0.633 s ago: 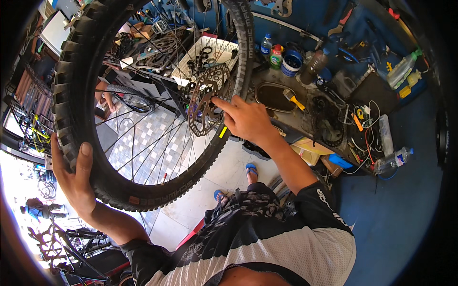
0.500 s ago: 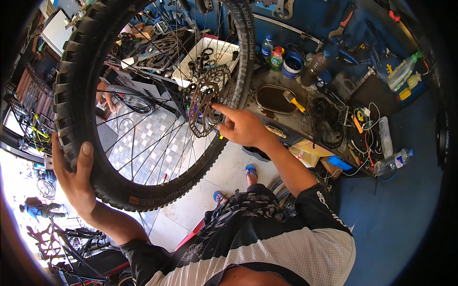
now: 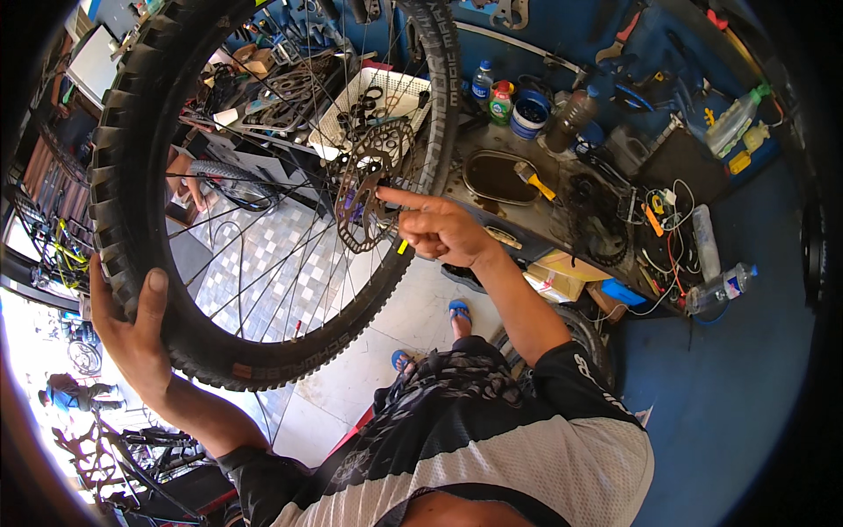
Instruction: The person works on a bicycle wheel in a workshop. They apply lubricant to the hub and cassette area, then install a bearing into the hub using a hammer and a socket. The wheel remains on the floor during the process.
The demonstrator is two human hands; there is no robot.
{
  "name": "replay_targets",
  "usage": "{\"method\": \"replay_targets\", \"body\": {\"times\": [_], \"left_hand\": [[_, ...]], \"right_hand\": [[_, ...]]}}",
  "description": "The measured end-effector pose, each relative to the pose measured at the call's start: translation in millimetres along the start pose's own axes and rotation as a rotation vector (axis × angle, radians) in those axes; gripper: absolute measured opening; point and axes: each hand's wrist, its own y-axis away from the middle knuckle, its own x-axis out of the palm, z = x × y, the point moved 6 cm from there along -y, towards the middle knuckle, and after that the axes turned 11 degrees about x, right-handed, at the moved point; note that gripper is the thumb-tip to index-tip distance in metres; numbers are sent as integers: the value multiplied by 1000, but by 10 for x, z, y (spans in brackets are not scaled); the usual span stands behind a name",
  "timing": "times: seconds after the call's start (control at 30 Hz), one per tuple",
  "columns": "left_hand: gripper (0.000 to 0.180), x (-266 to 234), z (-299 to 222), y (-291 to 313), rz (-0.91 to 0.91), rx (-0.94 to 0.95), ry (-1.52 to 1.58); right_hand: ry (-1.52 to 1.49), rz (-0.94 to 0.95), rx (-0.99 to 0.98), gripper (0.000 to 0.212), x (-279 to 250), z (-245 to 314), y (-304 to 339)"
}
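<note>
A bicycle wheel with a knobbly black tyre stands up tilted before me. My left hand is closed on the tyre at the lower left, thumb on the near side and fingers partly hidden round the outer edge. My right hand reaches across the tyre's right side with the index finger stretched out. That fingertip is at the middle of the brake disc, next to the purple hub; whether it presses on it I cannot tell. The other fingers are curled, with nothing visible in them.
Behind the wheel, a workbench carries a white basket of small parts, bottles, a blue tub, and an oval tray with a yellow-handled brush. Cables and a plastic bottle lie at its right end. Bicycles stand at the lower left.
The thumb and lower fingers of my right hand have folded in, leaving the index finger pointing at the disc's middle. My left hand keeps its hold; the whole view has shifted slightly.
</note>
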Motion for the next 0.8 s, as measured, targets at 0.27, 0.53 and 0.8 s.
{"method": "replay_targets", "body": {"times": [0.27, 0.53, 0.8], "left_hand": [[91, -835, 187, -96, -95, -63, -173], [95, -756, 308, -93, 342, 253, -330], [53, 1706, 2679, 1528, 1330, 327, -414]], "right_hand": [[-108, -188, -206, 61, -537, -101, 788], [-112, -594, -267, 56, -954, -701, 1943], [185, -899, 30, 47, -982, -1192, 2236]]}}
